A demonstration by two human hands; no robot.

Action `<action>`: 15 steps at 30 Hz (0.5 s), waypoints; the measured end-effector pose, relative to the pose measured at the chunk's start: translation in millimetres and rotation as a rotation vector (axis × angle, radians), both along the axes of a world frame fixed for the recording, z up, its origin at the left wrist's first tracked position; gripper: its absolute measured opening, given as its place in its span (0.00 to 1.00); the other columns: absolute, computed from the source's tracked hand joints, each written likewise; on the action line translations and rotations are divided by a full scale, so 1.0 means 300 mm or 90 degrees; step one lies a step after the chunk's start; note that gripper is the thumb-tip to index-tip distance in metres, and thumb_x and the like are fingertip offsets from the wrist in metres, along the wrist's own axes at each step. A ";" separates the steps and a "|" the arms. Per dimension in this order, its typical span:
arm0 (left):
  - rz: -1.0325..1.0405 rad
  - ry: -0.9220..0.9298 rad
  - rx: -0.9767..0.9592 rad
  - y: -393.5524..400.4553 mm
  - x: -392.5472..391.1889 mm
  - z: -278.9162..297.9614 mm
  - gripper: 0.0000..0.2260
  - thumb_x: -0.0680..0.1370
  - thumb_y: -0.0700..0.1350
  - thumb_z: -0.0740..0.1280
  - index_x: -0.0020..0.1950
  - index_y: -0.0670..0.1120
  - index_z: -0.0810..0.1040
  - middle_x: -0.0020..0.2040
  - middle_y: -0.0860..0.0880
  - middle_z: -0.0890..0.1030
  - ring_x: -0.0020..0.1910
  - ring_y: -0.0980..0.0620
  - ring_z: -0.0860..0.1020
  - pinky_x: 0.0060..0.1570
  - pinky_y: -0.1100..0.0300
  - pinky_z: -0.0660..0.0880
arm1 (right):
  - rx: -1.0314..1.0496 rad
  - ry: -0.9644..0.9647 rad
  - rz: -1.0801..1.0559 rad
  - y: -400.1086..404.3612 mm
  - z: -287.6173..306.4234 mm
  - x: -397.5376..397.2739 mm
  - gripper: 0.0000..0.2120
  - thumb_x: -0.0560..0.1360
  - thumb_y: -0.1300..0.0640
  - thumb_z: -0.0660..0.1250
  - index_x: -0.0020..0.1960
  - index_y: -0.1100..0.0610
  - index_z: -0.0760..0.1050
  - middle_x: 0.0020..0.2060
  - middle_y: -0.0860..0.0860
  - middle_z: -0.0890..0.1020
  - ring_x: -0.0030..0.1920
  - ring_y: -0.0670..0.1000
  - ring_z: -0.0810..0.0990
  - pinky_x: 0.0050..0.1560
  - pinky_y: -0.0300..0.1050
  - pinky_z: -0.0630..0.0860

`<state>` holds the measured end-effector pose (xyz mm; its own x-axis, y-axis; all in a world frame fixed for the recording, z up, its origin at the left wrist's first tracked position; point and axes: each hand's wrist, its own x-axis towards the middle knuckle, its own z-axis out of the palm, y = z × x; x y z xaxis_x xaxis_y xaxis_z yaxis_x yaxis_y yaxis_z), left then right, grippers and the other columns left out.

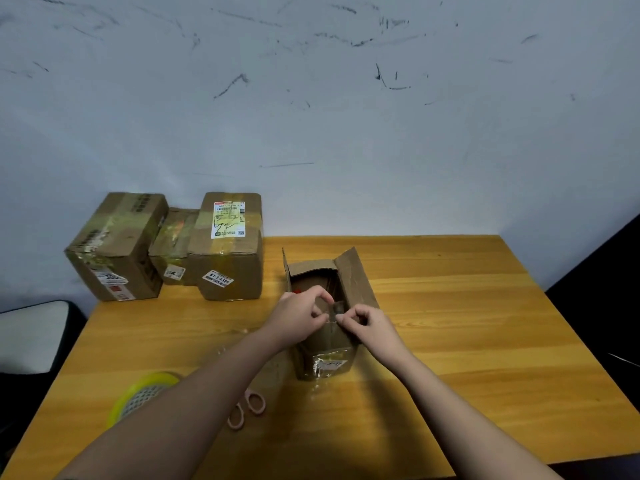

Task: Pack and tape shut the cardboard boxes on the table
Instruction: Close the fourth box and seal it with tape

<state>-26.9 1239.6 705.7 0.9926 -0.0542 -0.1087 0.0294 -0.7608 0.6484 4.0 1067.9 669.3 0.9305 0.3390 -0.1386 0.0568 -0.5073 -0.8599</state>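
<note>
Far left, off the table edge: a dark chair with a pale cushion. Near-left corner of the wooden table: a yellow-green tape roll, partly hidden behind the left forearm. Just right of it, pink-handled scissors lie flat, blades hidden under the forearm.

Back-left of table, against the scuffed wall: three taped cardboard boxes in a row, touching. Left sealed box is tilted, with labels on its front. Small middle box sits lower between the other two. Right sealed box carries a shipping label on top and a sticker on its front face.

Centre of table: open cardboard box, long axis running away from the camera, right flap and far flap standing up. Something red shows inside at the left wall; contents otherwise unclear.

Left hand is over the box opening, fingers curled, thumb and fingertips pinching a strip of clear tape. Right hand is just beside it, fingers curled, pinching the strip's other end above the box's near edge.
</note>
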 end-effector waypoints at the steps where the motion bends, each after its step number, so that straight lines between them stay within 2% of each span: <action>1: 0.001 0.000 0.002 -0.003 -0.001 0.001 0.12 0.78 0.46 0.67 0.59 0.54 0.73 0.42 0.55 0.83 0.47 0.60 0.80 0.69 0.55 0.60 | 0.033 0.040 -0.011 0.003 0.004 0.002 0.11 0.74 0.50 0.71 0.35 0.53 0.77 0.31 0.45 0.77 0.34 0.44 0.74 0.39 0.42 0.70; 5: -0.004 -0.022 0.018 -0.010 -0.005 0.000 0.15 0.77 0.46 0.67 0.63 0.54 0.71 0.40 0.56 0.82 0.44 0.59 0.79 0.68 0.57 0.61 | 0.064 0.130 -0.061 0.020 0.015 0.013 0.13 0.74 0.56 0.72 0.32 0.55 0.75 0.29 0.49 0.77 0.34 0.47 0.74 0.38 0.43 0.70; 10: -0.011 -0.049 0.037 -0.011 -0.011 0.002 0.17 0.77 0.45 0.67 0.65 0.52 0.71 0.36 0.58 0.77 0.39 0.60 0.76 0.64 0.58 0.67 | 0.051 0.159 -0.112 0.045 0.023 0.017 0.14 0.74 0.59 0.70 0.32 0.56 0.71 0.28 0.49 0.75 0.32 0.46 0.72 0.35 0.40 0.69; 15: -0.023 -0.103 0.037 -0.015 -0.012 -0.009 0.22 0.76 0.42 0.68 0.70 0.48 0.68 0.46 0.53 0.81 0.40 0.60 0.74 0.48 0.67 0.71 | -0.019 0.125 -0.174 0.066 0.000 0.008 0.16 0.70 0.56 0.70 0.27 0.52 0.68 0.26 0.46 0.74 0.35 0.49 0.72 0.41 0.46 0.69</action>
<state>-30.6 1235.0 702.8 0.9949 -0.0884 0.0486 -0.0999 -0.7958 0.5973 6.5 1087.7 669.2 0.9411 0.0731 -0.3301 -0.2503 -0.5059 -0.8255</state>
